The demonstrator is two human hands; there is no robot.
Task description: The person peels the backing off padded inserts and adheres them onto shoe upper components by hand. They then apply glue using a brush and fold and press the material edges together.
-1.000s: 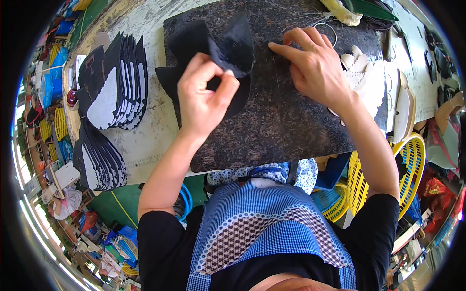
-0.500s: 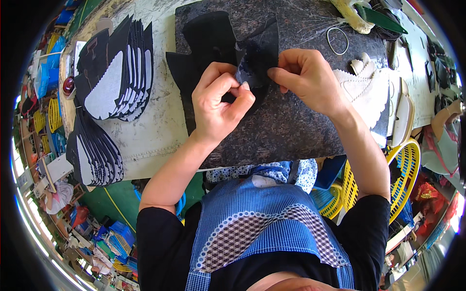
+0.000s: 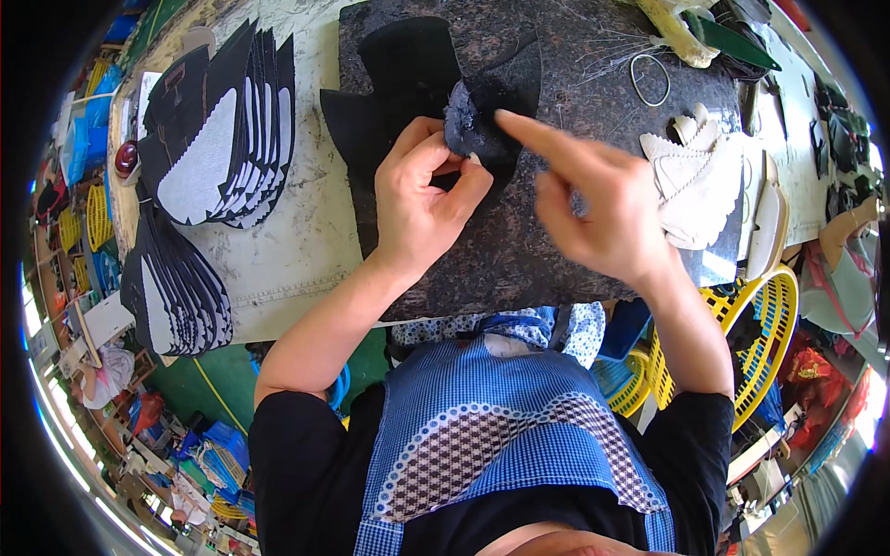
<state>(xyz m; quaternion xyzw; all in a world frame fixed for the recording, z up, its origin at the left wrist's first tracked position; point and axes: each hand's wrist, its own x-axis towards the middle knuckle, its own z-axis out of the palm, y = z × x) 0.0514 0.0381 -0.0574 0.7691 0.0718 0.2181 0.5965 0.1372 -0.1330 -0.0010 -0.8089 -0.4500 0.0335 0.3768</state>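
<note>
A black leather piece, cut in a broad shape with several lobes, lies on a dark speckled stone slab. My left hand pinches its near edge between thumb and fingers, where a flap is turned up and bares a fuzzy grey underside. To the right, my right hand points its index finger at the dark leather beside that flap, the fingertip close to it or touching. Its thumb stands apart from the finger, nothing shows between them, and the hand is slightly blurred.
At left on the pale tabletop are fanned stacks of black-and-white pieces. White zigzag-edged pieces lie right of my right hand, with a metal ring and a green-handled tool farther back. Yellow baskets stand below the table's right side.
My right hand has let go of the leather's right side and moved a little nearer me, its index finger now stretched out. The flap's grey underside shows more. My left hand keeps its pinch.
</note>
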